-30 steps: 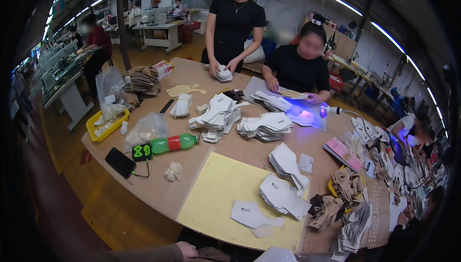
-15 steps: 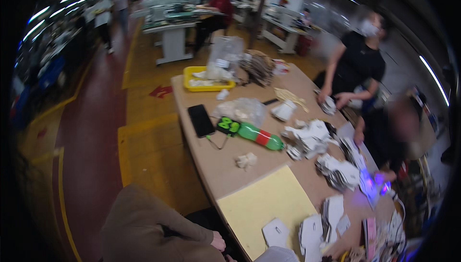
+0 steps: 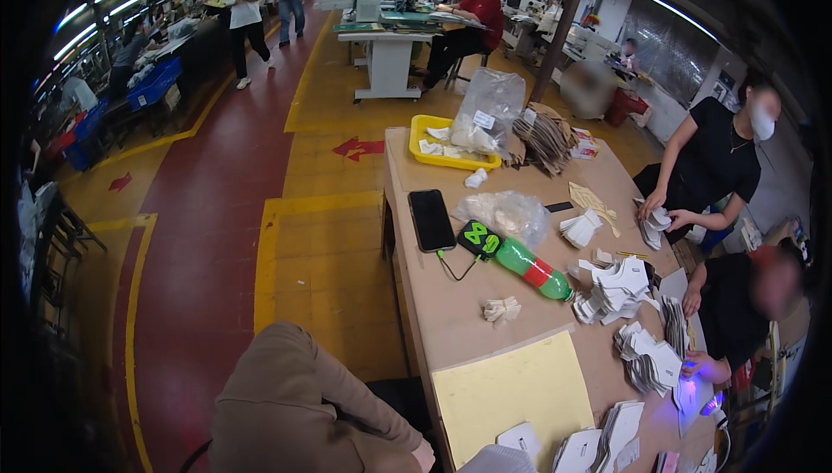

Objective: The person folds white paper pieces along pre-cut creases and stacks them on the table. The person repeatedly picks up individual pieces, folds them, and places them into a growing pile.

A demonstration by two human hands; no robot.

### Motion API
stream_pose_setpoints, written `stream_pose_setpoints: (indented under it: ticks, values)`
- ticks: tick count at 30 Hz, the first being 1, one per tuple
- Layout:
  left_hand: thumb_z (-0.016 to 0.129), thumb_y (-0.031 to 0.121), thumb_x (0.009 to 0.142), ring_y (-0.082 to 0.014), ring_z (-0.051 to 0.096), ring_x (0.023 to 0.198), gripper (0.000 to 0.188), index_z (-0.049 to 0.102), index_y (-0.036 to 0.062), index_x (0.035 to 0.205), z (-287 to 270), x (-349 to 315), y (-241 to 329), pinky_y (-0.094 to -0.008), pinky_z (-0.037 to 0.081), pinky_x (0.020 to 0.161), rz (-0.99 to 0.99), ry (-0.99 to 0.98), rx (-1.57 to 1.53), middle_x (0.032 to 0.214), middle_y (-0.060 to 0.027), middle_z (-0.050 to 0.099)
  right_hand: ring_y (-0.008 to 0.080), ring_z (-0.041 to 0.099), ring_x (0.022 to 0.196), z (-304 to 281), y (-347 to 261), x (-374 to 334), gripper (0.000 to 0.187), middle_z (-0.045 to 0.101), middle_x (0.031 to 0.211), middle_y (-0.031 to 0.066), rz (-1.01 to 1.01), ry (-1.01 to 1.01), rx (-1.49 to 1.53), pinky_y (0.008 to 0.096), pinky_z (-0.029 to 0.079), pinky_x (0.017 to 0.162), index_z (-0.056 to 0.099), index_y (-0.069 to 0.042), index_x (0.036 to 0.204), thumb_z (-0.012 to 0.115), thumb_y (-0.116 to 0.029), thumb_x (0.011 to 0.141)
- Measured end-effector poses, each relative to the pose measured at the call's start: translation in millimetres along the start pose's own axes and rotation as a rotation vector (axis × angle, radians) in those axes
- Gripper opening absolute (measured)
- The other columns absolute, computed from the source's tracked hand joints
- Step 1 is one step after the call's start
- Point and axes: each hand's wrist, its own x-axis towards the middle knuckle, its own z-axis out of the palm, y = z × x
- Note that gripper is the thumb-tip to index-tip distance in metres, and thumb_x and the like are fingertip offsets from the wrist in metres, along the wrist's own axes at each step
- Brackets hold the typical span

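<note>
My left arm, in a brown sleeve, comes in bent from the lower edge. Only a sliver of my left hand shows, low beside the table's near edge. Its fingers are hidden, so I cannot tell what it holds. My right hand is out of view. Nearest on the table is a pale yellow sheet with a white cut piece on it. Stacks of white pieces stand at its right. A pale striped cloth pokes in at the bottom, partly cut off.
On the brown-topped table lie a phone, a green bottle, a bundle of strips and a yellow tray. Two co-workers at the right handle white pieces, one under a violet lamp. A red walkway runs left.
The view has swung left, so the table sits farther right and the walkway shows more. My left hand has slipped mostly below the frame. Two people on the walkway now show more clearly.
</note>
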Motion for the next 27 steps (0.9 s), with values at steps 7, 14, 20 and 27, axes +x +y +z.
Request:
stream_pose_setpoints:
  ticks: [7, 14, 20, 27]
  values:
    - [0.069, 0.035, 0.076, -0.0393, 0.065, 0.074, 0.027, 0.068, 0.0087, 0.070, -21.7, -8.8, 20.1, -0.0491, 0.050, 0.061, -0.066, 0.003, 0.025, 0.072, -0.0144, 0.065, 0.0380, 0.068, 0.085, 13.7, 14.7, -8.1, 0.033, 0.071, 0.095, 0.0182, 0.033, 0.014, -0.006, 0.0491, 0.053, 0.077, 0.072, -0.005, 0.094, 0.062, -0.036, 0.093]
    - [0.072, 0.034, 0.075, -0.0395, 0.066, 0.076, 0.028, 0.068, 0.0064, 0.076, -40.8, -30.0, 39.9, -0.0494, 0.052, 0.065, -0.122, -0.189, 0.132, 0.078, -0.0155, 0.066, 0.0391, 0.067, 0.083, 33.5, 45.4, -45.2, 0.034, 0.070, 0.093, 0.0197, 0.058, 0.156, 0.017, 0.0494, 0.051, 0.076, 0.071, -0.003, 0.091, 0.063, -0.036, 0.094]
    - [0.070, 0.027, 0.081, -0.0320, 0.066, 0.089, 0.028, 0.061, 0.0043, 0.095, -51.2, -46.5, 50.7, -0.0439, 0.053, 0.075, -0.022, -0.277, 0.068, 0.084, -0.0117, 0.063, 0.0404, 0.063, 0.107, 42.0, 66.2, -50.3, 0.035, 0.068, 0.116, 0.0190, 0.034, 0.132, 0.038, 0.0485, 0.048, 0.095, 0.067, -0.005, 0.120, 0.061, -0.030, 0.096]
    - [0.068, 0.033, 0.091, -0.0221, 0.066, 0.086, 0.034, 0.066, 0.0072, 0.112, -96.4, -26.2, 43.7, -0.0352, 0.053, 0.078, -0.298, -0.633, -0.321, 0.090, -0.0081, 0.067, 0.0401, 0.055, 0.121, 36.8, 75.6, -50.8, 0.041, 0.060, 0.131, 0.0211, -0.032, 0.194, 0.106, 0.0450, 0.043, 0.105, 0.058, -0.006, 0.132, 0.057, -0.028, 0.097]
